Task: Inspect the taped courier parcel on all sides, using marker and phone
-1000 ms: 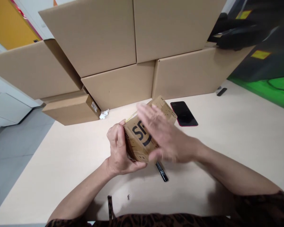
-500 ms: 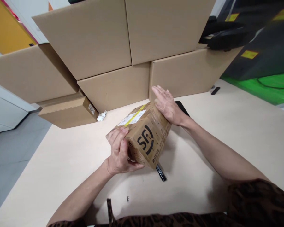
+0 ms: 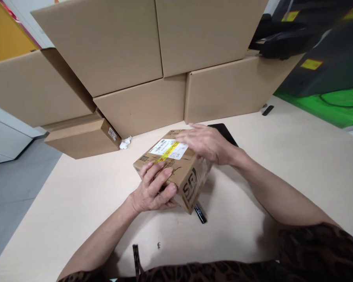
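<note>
Brown cardboard makes up the parcel (image 3: 191,184), a small shipping carton with bold black letters on its near side, a white label (image 3: 167,149) on top and a strip of yellow tape (image 3: 164,156) across that label. It sits in the middle of the table (image 3: 282,156), turned corner-on to the person. The left hand (image 3: 153,192) grips its near left corner, with the fingers curled over the top edge and the thumb against the side. The right hand (image 3: 207,145) is open and flat, palm down, with its fingers stretched over the far right part of the top. It is a little blurred, so I cannot tell how firmly it presses.

A black pen (image 3: 200,213) lies on the table just beside the parcel's lower near corner, partly tucked under it. A black phone (image 3: 225,131) lies flat behind the right hand, half hidden by it. Further back, big plain cartons (image 3: 141,102) are stacked against each other like a wall. To their left lies a low flat box (image 3: 82,137), with a crumpled scrap of white paper (image 3: 125,143) at its corner. A small dark bar (image 3: 267,110) rests near the table's far right. The person's dark patterned sleeve (image 3: 317,250) fills the near right edge.
</note>
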Action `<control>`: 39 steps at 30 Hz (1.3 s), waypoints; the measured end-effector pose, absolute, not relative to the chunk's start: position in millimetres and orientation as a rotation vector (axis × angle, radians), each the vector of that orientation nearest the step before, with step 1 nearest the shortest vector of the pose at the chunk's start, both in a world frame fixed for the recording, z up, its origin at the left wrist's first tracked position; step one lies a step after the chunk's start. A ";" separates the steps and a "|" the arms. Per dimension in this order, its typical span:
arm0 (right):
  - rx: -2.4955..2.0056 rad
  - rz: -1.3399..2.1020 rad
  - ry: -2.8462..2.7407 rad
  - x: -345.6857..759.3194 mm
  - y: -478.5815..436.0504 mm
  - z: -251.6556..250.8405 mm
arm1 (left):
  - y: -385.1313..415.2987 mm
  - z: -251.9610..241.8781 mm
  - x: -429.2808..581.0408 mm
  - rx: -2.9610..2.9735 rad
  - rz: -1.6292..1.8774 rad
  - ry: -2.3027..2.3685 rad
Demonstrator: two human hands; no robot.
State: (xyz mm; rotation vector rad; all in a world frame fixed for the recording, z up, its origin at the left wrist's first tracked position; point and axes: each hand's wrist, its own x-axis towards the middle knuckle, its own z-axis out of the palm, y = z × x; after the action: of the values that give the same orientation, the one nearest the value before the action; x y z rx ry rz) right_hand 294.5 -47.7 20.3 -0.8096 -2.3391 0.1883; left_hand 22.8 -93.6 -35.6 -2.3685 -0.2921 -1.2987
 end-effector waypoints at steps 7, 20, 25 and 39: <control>-1.092 0.247 -1.872 313.9 -7.4 -10.9 | -92.0 -34.2 22.5 -2.306 -1.296 -0.397; -0.823 -0.035 -2.135 263.7 -71.8 12.9 | -87.4 -20.9 9.7 -2.473 -1.608 -0.740; -1.111 0.130 -1.816 302.9 -25.0 1.4 | -91.6 -7.2 14.3 -2.478 -1.969 -1.030; -0.810 -0.389 -2.189 240.4 -66.7 -17.4 | -94.9 -3.0 33.7 -2.140 -2.856 -1.809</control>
State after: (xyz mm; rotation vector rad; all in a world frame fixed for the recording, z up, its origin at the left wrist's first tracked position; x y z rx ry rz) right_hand 240.4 -66.7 -17.4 -0.8100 -2.1891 -0.3887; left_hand 33.7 -94.9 -3.0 -2.1402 -1.8090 -2.8562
